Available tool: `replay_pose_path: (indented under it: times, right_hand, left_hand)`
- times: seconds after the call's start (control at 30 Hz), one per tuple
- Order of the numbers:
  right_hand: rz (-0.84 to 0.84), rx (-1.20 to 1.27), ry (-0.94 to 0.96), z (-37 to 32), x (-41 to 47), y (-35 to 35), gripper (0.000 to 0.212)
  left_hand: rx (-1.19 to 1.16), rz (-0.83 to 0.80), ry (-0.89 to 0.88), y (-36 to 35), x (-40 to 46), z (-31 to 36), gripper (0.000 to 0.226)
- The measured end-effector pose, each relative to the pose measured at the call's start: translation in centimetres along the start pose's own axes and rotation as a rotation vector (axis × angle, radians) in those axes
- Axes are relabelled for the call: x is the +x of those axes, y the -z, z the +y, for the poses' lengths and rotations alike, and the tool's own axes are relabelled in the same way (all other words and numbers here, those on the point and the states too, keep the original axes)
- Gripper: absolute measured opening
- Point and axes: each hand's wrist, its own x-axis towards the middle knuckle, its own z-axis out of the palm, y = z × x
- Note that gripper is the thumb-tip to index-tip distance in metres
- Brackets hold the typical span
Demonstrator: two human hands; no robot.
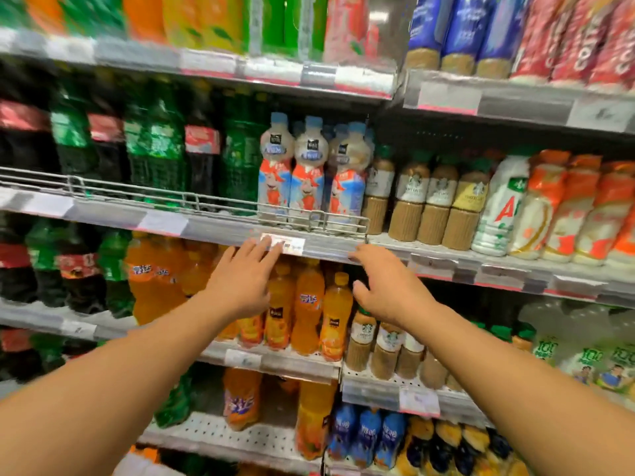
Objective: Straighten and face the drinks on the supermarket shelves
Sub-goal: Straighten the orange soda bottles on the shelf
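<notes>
Landmark: the white price tag on the front rail of the wire-fenced shelf.
Left hand: reaching up with its fingers straight and spread, the fingertips lying over the left end of the price tag; this grip is holding nothing.
Right hand: hovering just right of the price tag and a little below it, fingers relaxed and slightly apart, the tips near the rail; this grip is also holding nothing.
Orange drink bottles: standing upright on the shelf below the price tag, showing between the two hands and partly hidden behind the left one.
Milk drink bottles: standing upright directly above the price tag, behind the wire fence, well above both hands.
Coffee bottles: standing in a row up and right of the price tag, above the right hand.
</notes>
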Motion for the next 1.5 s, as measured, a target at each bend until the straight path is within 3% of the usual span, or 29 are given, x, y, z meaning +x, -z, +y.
replay_pose_path:
  times: [0.2,0.43,0.57,0.67,0.77,0.93,1.23,1.37,1.5]
  right_hand:
    - [-0.125,-0.021,-0.069,-1.3,0.8,-1.7,0.068]
    - [-0.013,-0.097,-0.101,-1.7,1.4,-2.7,0.05]
    - [0.019,-0.115,-0.09,-1.8,1.2,-3.5,0.056]
    - [0.02,-0.149,-0.102,-2.1,1.1,-3.6,0.06]
    - [0.013,-0.225,-0.127,-2.5,1.3,-4.2,0.062]
    - [0.09,-0.33,-0.26,-3.6,1.8,-6.6,0.07]
    - [0.097,-0.304,-0.506,-7.6,1.6,-8.7,0.093]
    - [0.073,-0.196,-0.558,-9.3,1.2,-9.0,0.084]
    - [0.099,-0.01,-0.515,-11.0,0.4,-11.3,0.071]
  left_hand:
    - [-0.068,-0.095,0.009,-0.5,0.3,-1.0,0.1]
    - [-0.13,-0.142,0.055,0.0,0.4,-0.8,0.099]
    - [-0.146,-0.059,0.051,-0.7,0.0,-0.4,0.101]
    - [-0.099,0.132,0.046,-3.9,-2.4,0.7,0.094]
    - [-0.15,0.003,-0.046,-9.9,-6.7,1.5,0.091]
    - [-0.295,-0.022,-0.017,-14.5,-7.7,-5.1,0.072]
    - [-0.286,0.13,-0.049,-11.8,-4.1,-16.2,0.07]
    - [-0.241,0.183,-0.012,-10.4,-1.8,-17.6,0.065]
    - [-0.185,0.131,0.062,-9.6,-0.1,-18.6,0.036]
